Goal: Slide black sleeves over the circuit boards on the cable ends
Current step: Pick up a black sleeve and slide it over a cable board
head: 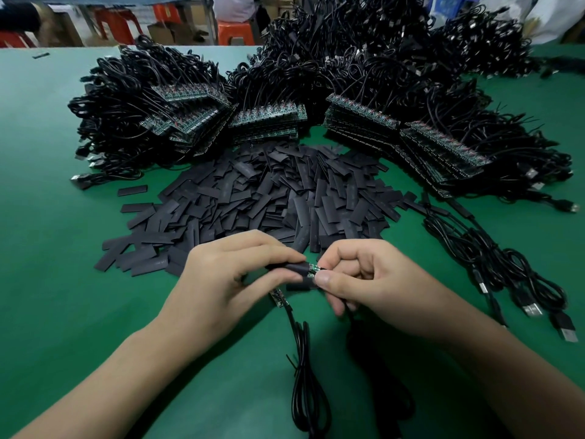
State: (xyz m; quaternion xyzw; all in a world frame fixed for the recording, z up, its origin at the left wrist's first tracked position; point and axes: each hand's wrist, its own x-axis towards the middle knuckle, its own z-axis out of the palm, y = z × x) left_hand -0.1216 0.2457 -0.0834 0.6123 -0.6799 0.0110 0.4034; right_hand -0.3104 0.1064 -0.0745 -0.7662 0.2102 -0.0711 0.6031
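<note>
While the left hand (234, 274) pinches a black sleeve (292, 269), the right hand (376, 280) pinches the circuit board (311, 270), partly inside it, above the green table (63, 280), near the sleeve pile (253, 198).

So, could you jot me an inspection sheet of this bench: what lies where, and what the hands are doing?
Surface: green mat.
Job's things: heap of loose black sleeves mid-table; one sleeve partly over a circuit board between the hands; second bare board below the left hand.
Clutter: stray sleeve at far left edge.
Grippers: left hand pinches the sleeve; right hand pinches the circuit board's exposed end.
Cables: cable bundles with stacked boards behind the heap; USB cables at right; one cable trails toward the viewer.
Surroundings: orange stools, cartons beyond the table.
</note>
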